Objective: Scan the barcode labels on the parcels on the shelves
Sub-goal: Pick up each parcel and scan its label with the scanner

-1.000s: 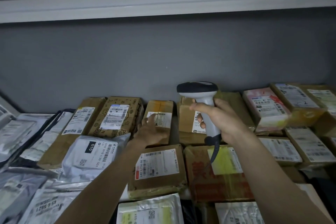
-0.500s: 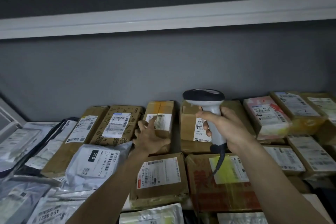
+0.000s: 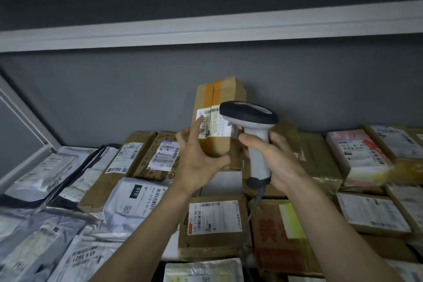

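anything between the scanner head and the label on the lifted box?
Nothing. In the head view the scanner sits right in front of the label on the box that the left hand holds up.

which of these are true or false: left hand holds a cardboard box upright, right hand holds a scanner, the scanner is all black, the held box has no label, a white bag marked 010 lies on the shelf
1. The left hand holds a cardboard box upright: true.
2. The right hand grips a scanner: true.
3. The scanner is all black: false; its head is dark, its handle white.
4. The held box has no label: false; a white barcode label is on its front.
5. A white bag marked 010 lies on the shelf: true.
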